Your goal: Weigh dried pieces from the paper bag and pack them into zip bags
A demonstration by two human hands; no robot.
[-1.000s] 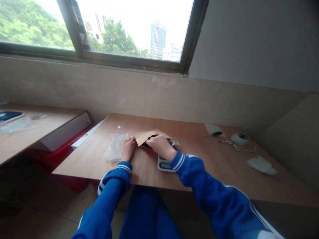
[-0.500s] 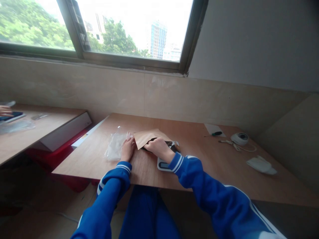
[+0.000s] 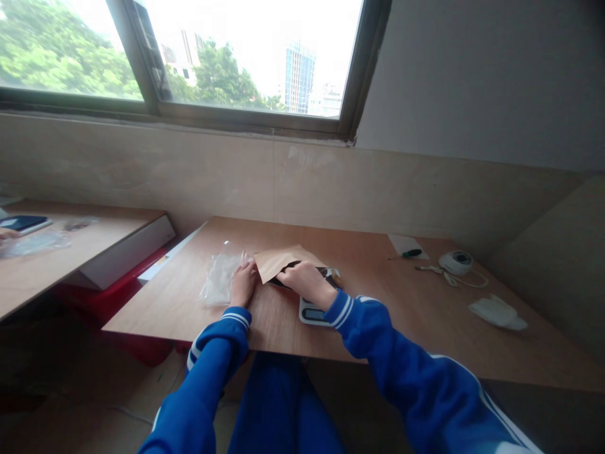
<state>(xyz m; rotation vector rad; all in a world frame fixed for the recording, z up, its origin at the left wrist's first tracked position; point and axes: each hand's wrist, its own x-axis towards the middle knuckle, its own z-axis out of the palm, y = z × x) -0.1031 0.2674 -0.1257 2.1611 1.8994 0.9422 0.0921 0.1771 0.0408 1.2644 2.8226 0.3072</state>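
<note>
A brown paper envelope (image 3: 278, 258) lies on the wooden table (image 3: 387, 302) with its near edge lifted. My left hand (image 3: 242, 285) holds the envelope's left corner, beside a clear plastic bag (image 3: 218, 277). My right hand (image 3: 303, 279) grips a dark flat object (image 3: 326, 272) at the envelope's opening, partly inside it. A white digital scale (image 3: 312, 312) sits under my right wrist, mostly hidden. What the dark object is cannot be made out.
A green-handled screwdriver (image 3: 407, 253), a round white device (image 3: 455, 261) with a cord and a crumpled white cloth (image 3: 496, 313) lie at the right. A second table (image 3: 61, 252) at the left holds a dark phone (image 3: 21, 222); another person's hand (image 3: 6, 233) shows at its edge.
My right hand has shifted slightly left and toward me at the envelope's opening, exposing more of the dark object. The other person's hand at far left moved lower.
</note>
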